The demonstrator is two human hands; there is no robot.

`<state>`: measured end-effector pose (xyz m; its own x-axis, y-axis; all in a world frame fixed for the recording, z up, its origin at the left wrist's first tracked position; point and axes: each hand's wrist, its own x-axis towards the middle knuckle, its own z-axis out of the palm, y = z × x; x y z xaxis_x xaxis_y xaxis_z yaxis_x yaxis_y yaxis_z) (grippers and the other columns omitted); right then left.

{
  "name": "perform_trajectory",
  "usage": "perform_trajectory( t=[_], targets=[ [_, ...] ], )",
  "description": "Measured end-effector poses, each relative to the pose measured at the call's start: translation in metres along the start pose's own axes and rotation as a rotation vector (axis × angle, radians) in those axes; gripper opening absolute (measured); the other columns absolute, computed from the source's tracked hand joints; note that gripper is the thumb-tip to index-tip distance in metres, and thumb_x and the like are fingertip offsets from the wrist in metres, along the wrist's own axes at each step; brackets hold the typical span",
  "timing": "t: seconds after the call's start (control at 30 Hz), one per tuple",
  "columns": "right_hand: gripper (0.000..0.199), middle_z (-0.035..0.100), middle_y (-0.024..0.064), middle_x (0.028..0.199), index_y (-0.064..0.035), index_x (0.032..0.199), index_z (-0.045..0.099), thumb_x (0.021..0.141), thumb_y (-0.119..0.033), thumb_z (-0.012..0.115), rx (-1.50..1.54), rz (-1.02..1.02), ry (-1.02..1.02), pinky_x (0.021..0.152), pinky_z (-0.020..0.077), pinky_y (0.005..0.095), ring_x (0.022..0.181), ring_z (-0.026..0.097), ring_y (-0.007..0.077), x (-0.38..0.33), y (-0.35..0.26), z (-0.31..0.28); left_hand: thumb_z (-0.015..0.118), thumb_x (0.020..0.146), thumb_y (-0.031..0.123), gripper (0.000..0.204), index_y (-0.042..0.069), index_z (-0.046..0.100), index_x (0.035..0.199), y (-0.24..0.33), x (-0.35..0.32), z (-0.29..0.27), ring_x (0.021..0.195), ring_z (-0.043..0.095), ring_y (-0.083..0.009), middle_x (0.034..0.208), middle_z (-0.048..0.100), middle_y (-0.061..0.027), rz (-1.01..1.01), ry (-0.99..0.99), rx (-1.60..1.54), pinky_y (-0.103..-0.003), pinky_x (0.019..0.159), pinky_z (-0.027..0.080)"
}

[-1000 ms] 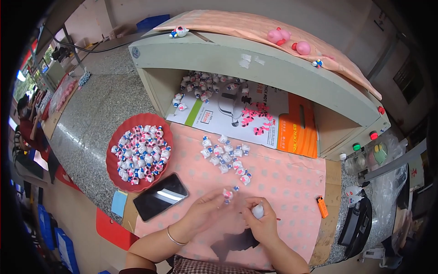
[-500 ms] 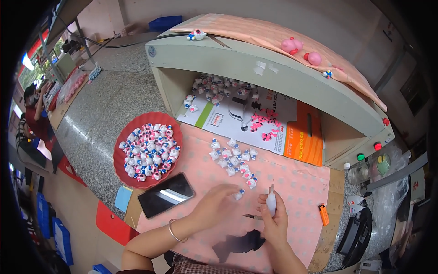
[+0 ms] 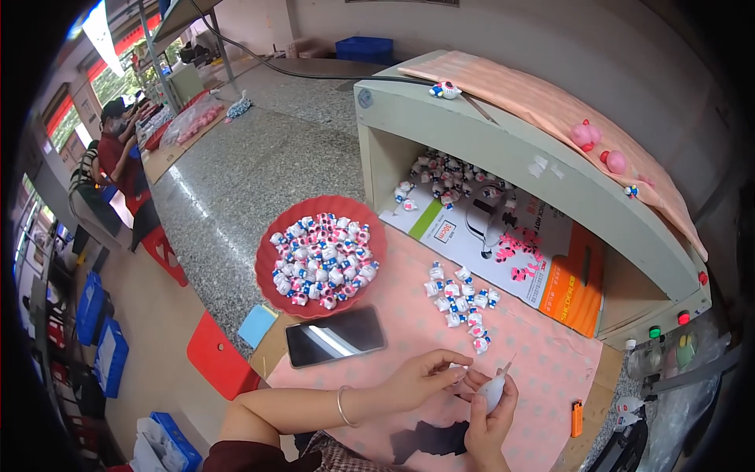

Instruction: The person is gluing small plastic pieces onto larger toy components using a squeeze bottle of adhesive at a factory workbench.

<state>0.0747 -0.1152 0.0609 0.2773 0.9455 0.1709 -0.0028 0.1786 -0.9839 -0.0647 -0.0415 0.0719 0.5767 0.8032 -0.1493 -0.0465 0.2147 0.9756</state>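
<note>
Right hand's grip (image 3: 489, 400) wraps a small white squeeze bottle (image 3: 495, 389), nozzle up and to the left; left hand's grip (image 3: 425, 377) pinches a tiny figure (image 3: 458, 369) at the nozzle tip.

Both hands hang just above the pink dotted cloth (image 3: 535, 370) on the near edge of the desk (image 3: 252, 181), the figure held between fingertips and mostly hidden by them. To do this well, I judge the left fingers should keep the figure steady and turned so the spot being treated faces the nozzle, while the right hand squeezes only lightly, so nothing runs onto the fingers or cloth. A dark scrap (image 3: 432, 439) lies under the wrists; a black phone (image 3: 334, 337) lies just left. Beyond, a loose cluster of figures (image 3: 462, 305) waits on the cloth, then a red bowl (image 3: 271, 256) heaped with more, and farthest a grey box-shaped machine (image 3: 503, 145) with figures inside its opening.
</note>
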Motion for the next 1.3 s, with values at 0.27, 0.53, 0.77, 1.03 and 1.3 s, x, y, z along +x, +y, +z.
perform_trajectory(
  t=[0.27, 0.53, 0.77, 1.03, 1.3],
  targets=[
    [0.035, 0.055, 0.019, 0.097, 0.0008, 0.116, 0.037, 0.084, -0.011, 0.049, 0.031, 0.224, -0.034, 0.046, 0.0504, 0.0232, 0.072, 0.06, 0.0192, 0.014, -0.027, -0.028, 0.044, 0.089, 0.019, 0.032, 0.002, 0.044, 0.117, -0.025, -0.003, -0.015, 0.091, 0.053, -0.0137, 0.107, 0.054, -0.007, -0.245, 0.089, -0.416, -0.025, 0.079, 0.045],
    [0.026, 0.055, 0.0177, 0.086, 0.0004, 0.091, 0.037, 0.077, -0.006, 0.058, 0.121, 0.251, -0.116, 0.046, 0.0499, 0.0248, 0.06, 0.058, 0.0179, 0.029, -0.027, -0.059, 0.046, 0.086, 0.006, 0.036, 0.002, 0.039, 0.121, -0.04, 0.02, -0.012, 0.101, 0.052, -0.02, 0.115, 0.05, -0.0088, -0.162, -0.04, -0.534, -0.029, 0.084, 0.045],
    [0.021, 0.043, 0.0119, 0.094, 0.001, 0.093, 0.042, 0.079, -0.008, 0.055, 0.222, 0.103, -0.009, 0.044, 0.0492, 0.023, 0.065, 0.055, 0.0152, 0.046, 0.028, -0.064, 0.05, 0.083, 0.003, 0.034, 0.007, 0.047, 0.117, -0.044, 0.046, 0.004, 0.095, 0.051, -0.01, 0.108, 0.053, -0.0023, -0.168, -0.004, -0.582, -0.025, 0.08, 0.043],
    [0.023, 0.034, 0.0094, 0.09, 0.0021, 0.094, 0.039, 0.084, -0.016, 0.049, -0.117, -0.166, -0.013, 0.04, 0.046, 0.0212, 0.059, 0.048, 0.0128, 0.052, 0.047, -0.067, 0.049, 0.084, 0.003, 0.039, 0.007, 0.044, 0.122, -0.044, 0.059, 0.003, 0.095, 0.051, -0.0092, 0.107, 0.054, -0.0019, -0.191, 0.012, -0.571, -0.025, 0.079, 0.043],
    [0.021, 0.033, 0.0096, 0.089, 0.0033, 0.092, 0.038, 0.084, -0.013, 0.047, -0.27, -0.224, -0.036, 0.039, 0.0452, 0.0206, 0.058, 0.047, 0.0119, 0.056, 0.061, -0.073, 0.049, 0.084, 0.002, 0.039, 0.006, 0.044, 0.122, -0.047, 0.064, 0.001, 0.096, 0.051, -0.0095, 0.109, 0.053, -0.0024, -0.187, -0.004, -0.6, -0.025, 0.079, 0.043]
  ],
)
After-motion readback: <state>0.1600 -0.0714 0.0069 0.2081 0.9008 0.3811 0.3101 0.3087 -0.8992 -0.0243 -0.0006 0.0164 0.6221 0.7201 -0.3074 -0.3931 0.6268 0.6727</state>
